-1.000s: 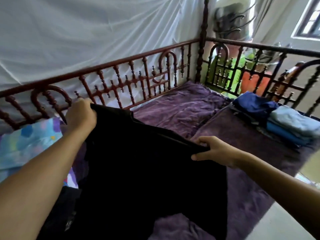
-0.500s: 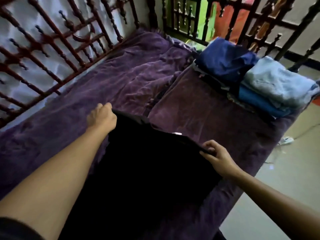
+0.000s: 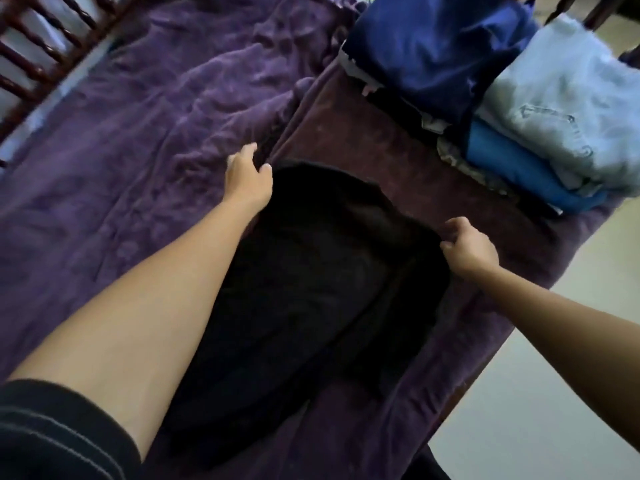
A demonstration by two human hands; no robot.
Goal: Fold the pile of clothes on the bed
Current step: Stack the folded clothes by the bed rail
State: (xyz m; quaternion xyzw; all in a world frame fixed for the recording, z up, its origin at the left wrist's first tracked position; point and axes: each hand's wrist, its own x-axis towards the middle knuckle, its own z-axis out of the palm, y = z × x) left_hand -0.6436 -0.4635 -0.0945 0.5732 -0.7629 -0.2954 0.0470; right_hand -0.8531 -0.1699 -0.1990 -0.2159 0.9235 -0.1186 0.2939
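A black garment (image 3: 311, 289) lies spread flat on the purple blanket (image 3: 138, 133) that covers the bed. My left hand (image 3: 247, 178) rests at the garment's far left corner, with its fingers loosely extended past the cloth edge. My right hand (image 3: 467, 247) pinches the far right corner with curled fingers. Both forearms reach forward over the bed, and the left one hides part of the garment's left side.
Folded clothes sit stacked at the far right of the bed: a dark blue pile (image 3: 433, 46), a light blue denim piece (image 3: 561, 98) and a bright blue one (image 3: 519, 174). A wooden bed rail (image 3: 34, 46) runs along the far left. Pale floor (image 3: 554, 358) lies to the right.
The black garment has gone from hanging in the air to lying on the bed. My view has tilted down. The left hand's fingers have loosened at the corner.
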